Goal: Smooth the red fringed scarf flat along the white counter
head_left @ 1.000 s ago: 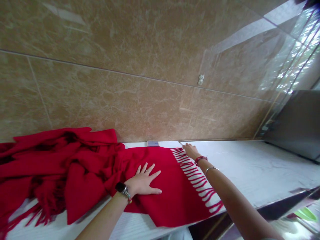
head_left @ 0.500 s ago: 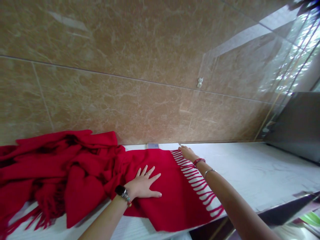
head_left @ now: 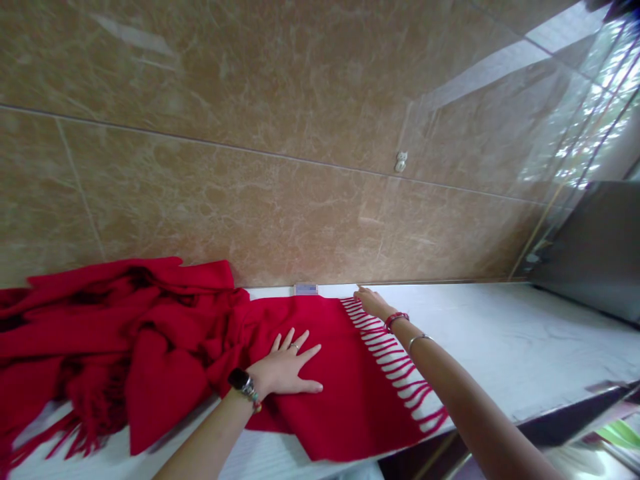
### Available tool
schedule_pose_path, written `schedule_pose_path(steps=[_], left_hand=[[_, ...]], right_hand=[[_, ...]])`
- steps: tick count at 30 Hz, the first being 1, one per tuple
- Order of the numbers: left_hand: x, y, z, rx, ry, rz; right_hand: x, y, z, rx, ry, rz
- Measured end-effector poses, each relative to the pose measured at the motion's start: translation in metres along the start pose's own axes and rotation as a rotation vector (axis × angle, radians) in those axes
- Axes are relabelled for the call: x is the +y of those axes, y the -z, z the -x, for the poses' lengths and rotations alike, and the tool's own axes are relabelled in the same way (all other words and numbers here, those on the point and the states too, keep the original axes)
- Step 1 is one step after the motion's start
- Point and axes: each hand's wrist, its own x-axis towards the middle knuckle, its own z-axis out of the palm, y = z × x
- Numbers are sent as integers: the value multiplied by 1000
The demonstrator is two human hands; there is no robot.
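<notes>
A red scarf point(head_left: 345, 373) lies on a white surface, its right part spread flat and its left part heaped in loose folds. My left hand point(head_left: 285, 370) rests palm down on the flat part, fingers spread wide. At the far right corner, my right hand point(head_left: 371, 301) is at the end of the fringe point(head_left: 387, 357), its fingers bent and drawn together on the outermost tassels. The strands of the fringe are mostly straight and separate. The fingertips of the right hand are small in view.
A marbled brown tile wall point(head_left: 225, 207) rises behind the white surface point(head_left: 480, 340). A small pale label point(head_left: 306, 290) sits at the wall's base. A dark grey box-like object point(head_left: 590, 247) stands at the right end. Bundled scarf folds point(head_left: 150, 333) cover the left side.
Almost nothing differs. My right hand has shifted very slightly left at the fringe's far end; my left hand stays flat on the scarf.
</notes>
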Motion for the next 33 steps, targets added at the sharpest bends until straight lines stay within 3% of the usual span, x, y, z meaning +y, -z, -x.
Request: schedule_pose_path(steps=[6,13,18,23,28,33], left_hand=[[-1,-2,-1,-6,-1,8],[-1,-3,-1,5,-3,5],[-1,-2,0,15,-9,1],[-2,-2,-1,18,-11,7],[0,-2,0,12,-3,13],[-1,-2,0,10,-4,4]], right_hand=[[14,-4,10,23,-144,43],[5,2,3,-13,-2,-8],[9,-5,7,-22,-147,-18],[16,0,11,54,-221,-68],[-16,9,14,141,-66,-176],[-58,-5,39,191,211,-302]])
